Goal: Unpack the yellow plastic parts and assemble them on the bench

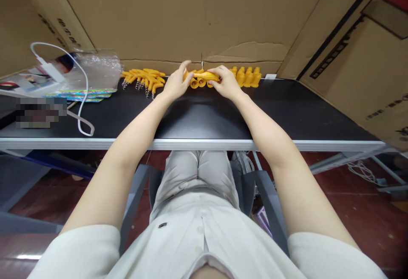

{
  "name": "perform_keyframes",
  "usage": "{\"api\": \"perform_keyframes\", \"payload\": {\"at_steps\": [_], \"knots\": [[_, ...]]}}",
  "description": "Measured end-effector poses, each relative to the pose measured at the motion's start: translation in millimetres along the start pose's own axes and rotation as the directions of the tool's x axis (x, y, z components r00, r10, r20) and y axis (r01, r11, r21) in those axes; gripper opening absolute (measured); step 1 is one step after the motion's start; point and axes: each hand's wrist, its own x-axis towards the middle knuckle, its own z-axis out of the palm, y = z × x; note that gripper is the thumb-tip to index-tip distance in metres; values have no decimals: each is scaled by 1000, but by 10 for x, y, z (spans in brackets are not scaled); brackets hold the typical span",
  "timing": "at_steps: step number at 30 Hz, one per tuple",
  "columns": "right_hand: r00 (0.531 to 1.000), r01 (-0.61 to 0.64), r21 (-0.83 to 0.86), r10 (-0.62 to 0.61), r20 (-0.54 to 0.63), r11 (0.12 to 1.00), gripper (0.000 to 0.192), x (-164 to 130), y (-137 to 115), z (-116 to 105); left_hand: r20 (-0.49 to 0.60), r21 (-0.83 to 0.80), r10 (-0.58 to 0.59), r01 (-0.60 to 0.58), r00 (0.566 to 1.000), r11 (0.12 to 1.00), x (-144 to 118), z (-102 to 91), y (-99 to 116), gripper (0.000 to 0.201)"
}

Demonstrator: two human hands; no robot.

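Observation:
Both my hands reach to the far edge of a black table. My left hand and my right hand together hold a long orange plastic piece lying crosswise between them. Under it stand a few short orange cup-like parts. Left of my left hand lies a pile of curved orange pieces with small metal springs. To the right of my right hand stands a row of upright orange parts.
Cardboard sheets wall in the table at the back and at the right. At the left lie a white charger with its cable, a clear plastic bag and colourful printed sheets. The table's metal front edge runs above my lap.

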Motion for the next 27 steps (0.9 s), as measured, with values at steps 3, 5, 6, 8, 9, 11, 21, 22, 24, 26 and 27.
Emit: {"api": "perform_keyframes", "payload": {"at_steps": [3,5,6,8,9,11,21,22,24,26,27], "knots": [[999,-17,14,16,30,1000,53,1,32,8,144,181,6,-32,990,983,-32,-43,-6,53],[998,-19,24,17,67,1000,54,2,46,12,192,248,-32,-17,981,969,-51,-54,4,54],[996,-17,29,15,84,999,54,3,49,13,201,264,-50,-5,978,964,-58,-57,14,55],[995,-17,43,12,104,999,54,4,42,11,201,276,-78,20,976,961,-67,-64,49,56],[994,-21,53,16,107,998,55,4,33,8,192,279,-93,37,977,960,-69,-70,73,55],[994,-46,81,38,105,996,59,7,13,-3,158,293,-128,78,979,953,-72,-86,125,51],[986,-162,484,123,111,860,70,51,77,-129,-24,241,-176,176,984,954,-49,-163,116,47],[984,-176,518,138,111,837,71,43,59,-148,-34,229,-155,159,987,961,-44,-160,91,48],[975,-224,569,180,133,791,70,20,-11,-179,-51,211,-113,121,992,970,-37,-154,53,50],[952,-306,591,248,180,746,69,-2,-107,-190,-52,205,-98,106,994,973,-39,-150,39,51],[935,-354,592,289,205,724,70,-10,-154,-186,-47,205,-100,107,994,973,-41,-149,40,52]]}}
